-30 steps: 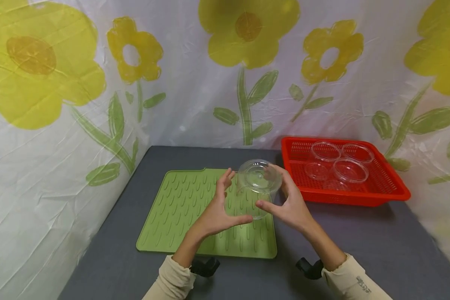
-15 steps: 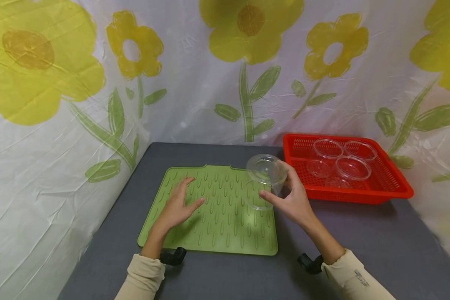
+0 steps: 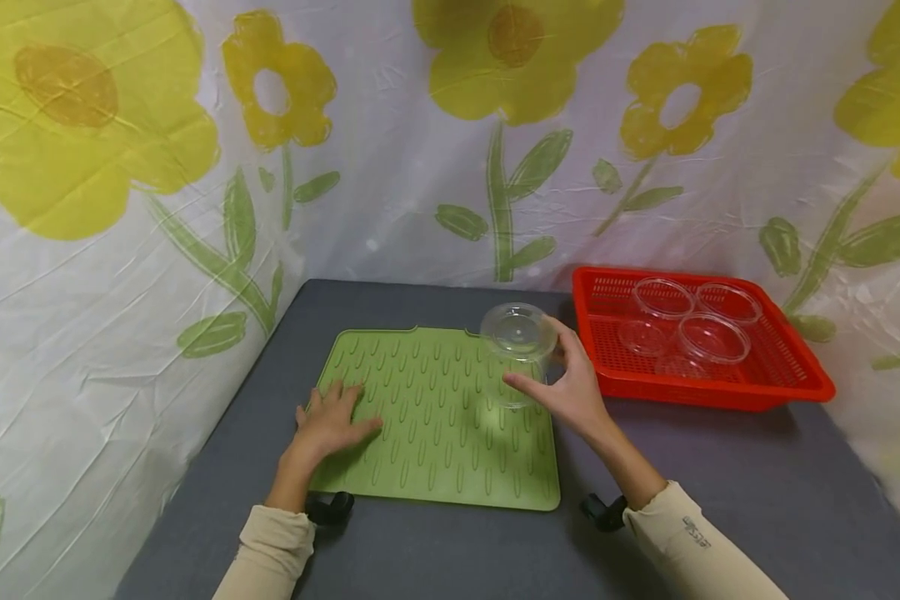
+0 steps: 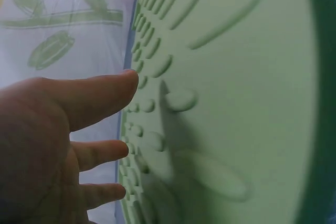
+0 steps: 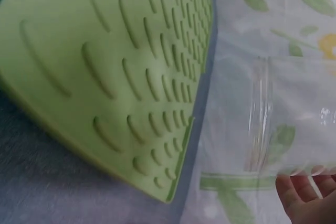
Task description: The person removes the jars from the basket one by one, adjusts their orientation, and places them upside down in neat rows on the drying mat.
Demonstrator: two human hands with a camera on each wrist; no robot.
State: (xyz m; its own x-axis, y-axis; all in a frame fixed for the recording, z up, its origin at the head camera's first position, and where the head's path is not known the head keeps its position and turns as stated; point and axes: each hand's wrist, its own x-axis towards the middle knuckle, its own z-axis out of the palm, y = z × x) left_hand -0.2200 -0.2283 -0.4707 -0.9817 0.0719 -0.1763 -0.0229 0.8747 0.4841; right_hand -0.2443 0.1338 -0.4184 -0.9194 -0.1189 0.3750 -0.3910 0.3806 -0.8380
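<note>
1. R hand (image 3: 570, 392) grasps a clear plastic container (image 3: 517, 354), held upside down w/ base facing up, above the far right part of the green ribbed mat (image 3: 435, 450). Thumb on the near side of the wall, other fingers round the far side.
2. R wrist view: container wall (image 5: 268, 124) shows as a see-through band w/ fingertips (image 5: 307, 195) at its lower edge; mat (image 5: 105, 77) fills the left of the view. Can't tell if the rim touches the mat.
3. L hand (image 3: 330, 425) lies flat, palm down, on the near left part of the mat, fingers spread & straight. Grip released, nothing in it.
4. L wrist view: L hand (image 4: 47, 145) fingers extended over the mat's raised ribs (image 4: 210, 103).
5. Red perforated basket (image 3: 802, 375) stands on the grey table (image 3: 720, 500), just right of the mat, near the R hand but apart from it.
6. Inside basket: several clear round dishes (image 3: 712, 337), open side up, close together.
7. Backdrop: white sheet w/ yellow flowers (image 3: 105, 208) behind & to both sides of the table.
8. Both forearms in cream sleeves (image 3: 270, 554); black wrist mount (image 3: 603, 512) shows under R wrist.
</note>
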